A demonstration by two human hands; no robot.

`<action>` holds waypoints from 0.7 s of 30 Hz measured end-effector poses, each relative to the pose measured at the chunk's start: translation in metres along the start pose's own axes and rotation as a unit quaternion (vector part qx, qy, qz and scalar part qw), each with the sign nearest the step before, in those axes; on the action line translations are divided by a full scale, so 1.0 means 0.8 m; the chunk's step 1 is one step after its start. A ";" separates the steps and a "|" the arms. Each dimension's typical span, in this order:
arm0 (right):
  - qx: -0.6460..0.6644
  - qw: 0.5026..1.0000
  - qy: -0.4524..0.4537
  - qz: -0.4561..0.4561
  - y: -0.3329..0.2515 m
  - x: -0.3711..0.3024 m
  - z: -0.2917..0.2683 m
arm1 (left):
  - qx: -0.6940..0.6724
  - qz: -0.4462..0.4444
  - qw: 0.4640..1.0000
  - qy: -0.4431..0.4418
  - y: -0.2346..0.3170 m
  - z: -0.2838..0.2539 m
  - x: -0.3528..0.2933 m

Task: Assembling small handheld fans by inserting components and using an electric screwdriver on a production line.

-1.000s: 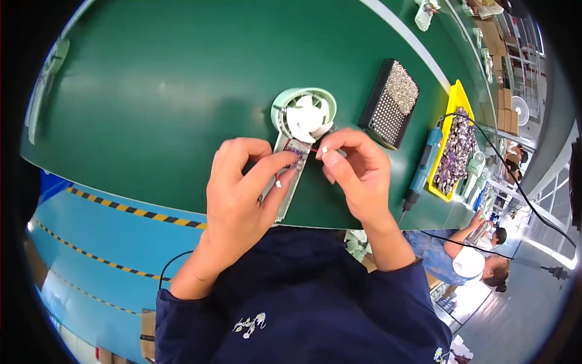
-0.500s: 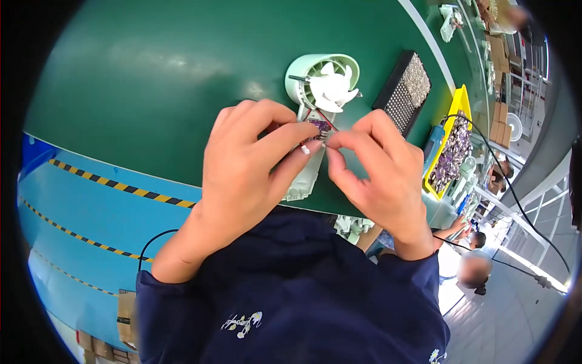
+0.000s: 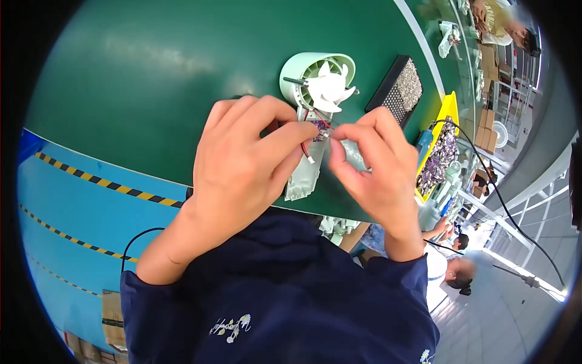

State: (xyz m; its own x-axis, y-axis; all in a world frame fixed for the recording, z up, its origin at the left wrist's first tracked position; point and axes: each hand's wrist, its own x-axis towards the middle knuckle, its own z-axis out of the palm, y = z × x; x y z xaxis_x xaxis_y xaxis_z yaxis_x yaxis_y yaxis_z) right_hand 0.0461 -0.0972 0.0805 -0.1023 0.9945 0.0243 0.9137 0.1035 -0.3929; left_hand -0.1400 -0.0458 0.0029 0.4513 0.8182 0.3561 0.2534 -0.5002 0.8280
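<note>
A handheld fan in pale green lies on the table, with white blades (image 3: 329, 87) in its round housing (image 3: 292, 71) and its long handle shell (image 3: 302, 181) toward me. A small purple circuit board (image 3: 319, 125) sits at the top of the handle, partly covered by fingers. My left hand (image 3: 236, 151) is closed, its index finger and thumb at the board's left side. A red-and-black wire ends in a white plug (image 3: 311, 160) that hangs below those fingers. My right hand (image 3: 382, 161) is closed in a pinch at the board's right edge; what it pinches is too small to make out.
Right of the fan lies a black perforated tray (image 3: 388, 91) heaped with small metal parts. Beyond it are a blue tool (image 3: 425, 141) and a yellow bin (image 3: 450, 108) full of circuit boards. Pale green parts (image 3: 335, 228) lie below the table edge. People work at the far right.
The white plug, earlier close to my left fingertips, now hangs lower and free on its wire. Both hands stay at the board. The whole view has shifted slightly.
</note>
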 end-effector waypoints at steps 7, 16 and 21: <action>-0.129 0.986 -0.076 -0.078 -0.013 0.023 -0.023 | -0.014 -0.007 0.999 0.034 -0.004 0.007 -0.004; -0.167 0.975 -0.107 -0.098 -0.018 0.027 -0.027 | -0.033 0.001 0.998 0.048 -0.007 0.010 -0.007; -0.161 0.976 -0.105 -0.101 -0.019 0.029 -0.023 | -0.033 0.008 0.998 0.054 -0.009 0.012 -0.008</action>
State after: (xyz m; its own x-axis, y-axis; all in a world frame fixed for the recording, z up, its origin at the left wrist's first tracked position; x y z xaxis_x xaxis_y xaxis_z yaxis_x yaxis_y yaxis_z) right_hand 0.0373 -0.0756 0.1042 -0.3410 0.9309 -0.1312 0.9392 0.3313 -0.0902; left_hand -0.1367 -0.0502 -0.0095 0.3589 0.8376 0.4118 0.1873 -0.4968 0.8474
